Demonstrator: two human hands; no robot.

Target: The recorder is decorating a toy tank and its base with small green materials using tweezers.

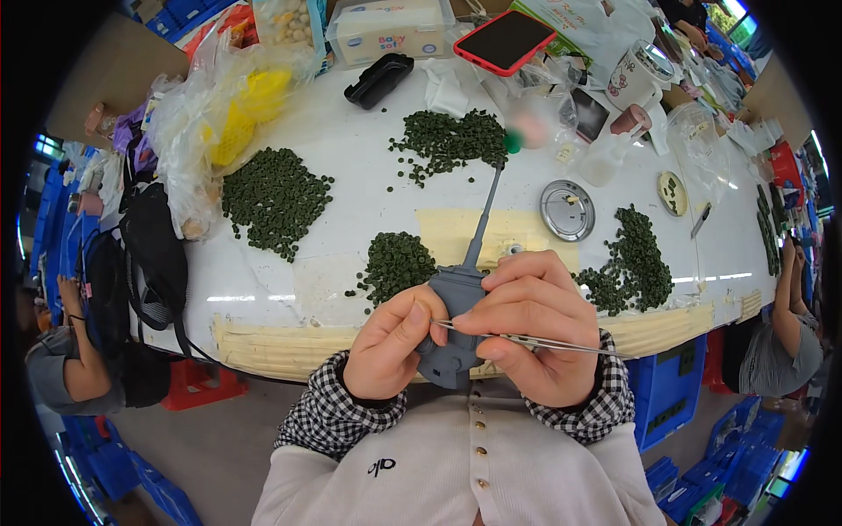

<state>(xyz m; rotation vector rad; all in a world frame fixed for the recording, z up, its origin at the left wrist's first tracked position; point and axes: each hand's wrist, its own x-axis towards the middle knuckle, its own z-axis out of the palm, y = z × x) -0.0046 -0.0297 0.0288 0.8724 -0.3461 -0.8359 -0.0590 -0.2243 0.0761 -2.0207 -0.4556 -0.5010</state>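
Grey plastic turret (pixel 456 326) with long thin barrel, held close above the lap at the white surface (pixel 351 167) edge; left hand (pixel 386 346) grip pressed around its side, right hand (pixel 531 329) grip pinching metal tweezers (pixel 526 339) across it. Green pellet piles (pixel 274 200) well beyond.

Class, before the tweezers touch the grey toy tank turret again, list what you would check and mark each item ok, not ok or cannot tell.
1. Left hand grips the grey turret: ok.
2. Right hand holds the tweezers: ok.
3. Tweezer tip reaches the turret: ok, tip lies against it by the left thumb.
4. Anything pinched in the tips: cannot tell.
5. Gun barrel free of the green pieces on the table: ok.
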